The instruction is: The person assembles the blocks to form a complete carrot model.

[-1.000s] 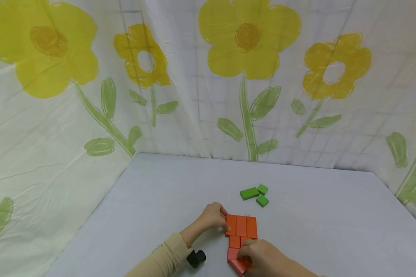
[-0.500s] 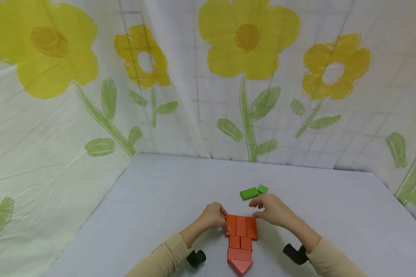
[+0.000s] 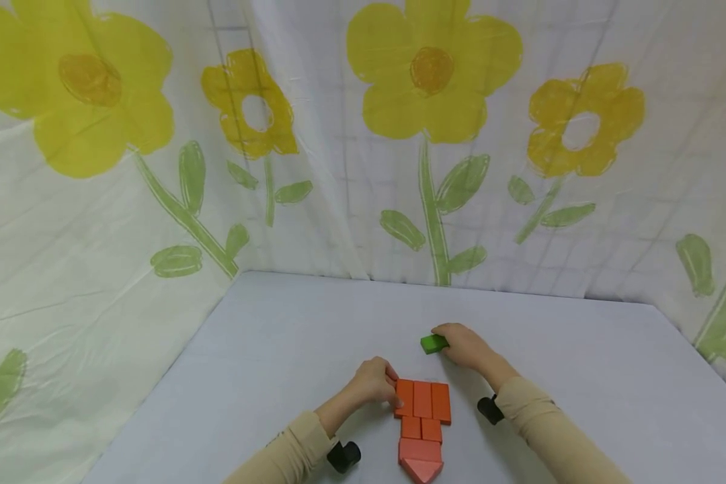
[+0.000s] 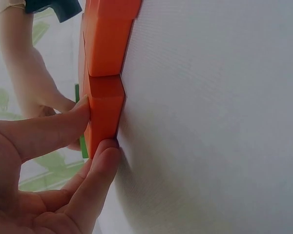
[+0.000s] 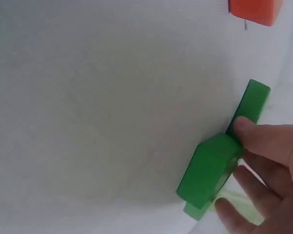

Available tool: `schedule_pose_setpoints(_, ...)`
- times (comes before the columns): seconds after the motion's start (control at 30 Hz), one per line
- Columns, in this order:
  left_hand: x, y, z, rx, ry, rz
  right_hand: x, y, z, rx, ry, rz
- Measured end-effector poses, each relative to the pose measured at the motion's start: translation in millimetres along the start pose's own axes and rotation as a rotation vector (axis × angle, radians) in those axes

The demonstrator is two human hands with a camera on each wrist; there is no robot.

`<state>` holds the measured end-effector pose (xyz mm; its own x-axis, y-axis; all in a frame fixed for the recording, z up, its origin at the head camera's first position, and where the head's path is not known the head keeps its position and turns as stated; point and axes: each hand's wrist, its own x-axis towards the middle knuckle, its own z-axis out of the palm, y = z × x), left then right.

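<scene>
My left hand pinches the leftmost of three long orange blocks, thumb on top and fingers at its far end, as the left wrist view shows. The blocks lie flat, side by side. Two smaller orange blocks adjoin them on the near side. Beyond, my right hand reaches over a long green block. In the right wrist view its thumb touches the green pieces near a smaller green block, fingers loosely spread behind. Another green piece shows partly. The head view hides the small green blocks.
A pinkish-red block and a red triangular block continue the row toward me. All lie on a white tabletop. Behind it hangs a curtain with yellow flowers. Small black devices sit at both wrists.
My right hand has left the red blocks at the near end and moved away from me to the green blocks. The left hand has stayed at the orange block.
</scene>
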<state>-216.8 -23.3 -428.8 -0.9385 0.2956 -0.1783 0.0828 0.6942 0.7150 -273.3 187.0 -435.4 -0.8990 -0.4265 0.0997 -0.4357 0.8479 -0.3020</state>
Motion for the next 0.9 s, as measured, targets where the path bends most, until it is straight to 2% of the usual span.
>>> schedule_pose_setpoints(0.13, -0.7, 1.0, -0.2, -0.005, 0.001, 0.004, 2, -4, -2, -0.052, -0.001, -0.007)
schedule_pose_setpoints(0.27, -1.0, 1.2, -1.2, -0.007, 0.007, 0.020, 3, -11, -7, -0.045, 0.009, 0.005)
schedule_pose_setpoints(0.4, -0.9, -0.3, -3.0, -0.002, 0.011, 0.024, 3, -19, -10, 0.025, -0.032, -0.051)
schedule_pose_setpoints(0.53, -0.7, -1.5, -3.8, -0.006, 0.005, 0.031, -1, -26, -9, 0.103, -0.116, -0.126)
schedule_pose_setpoints(0.63, -0.9, -1.6, -3.9, -0.010, 0.004, 0.040, -5, -29, -7, 0.162, -0.170, -0.146)
schedule_pose_setpoints(0.77, -1.2, -1.1, -4.0, -0.008, 0.004, 0.042, -7, -29, -7, 0.237, -0.173, -0.152)
schedule_pose_setpoints(0.9, -1.3, -0.8, -3.5, -0.002, 0.004, 0.034, -8, -29, -8, 0.259, -0.163, -0.152)
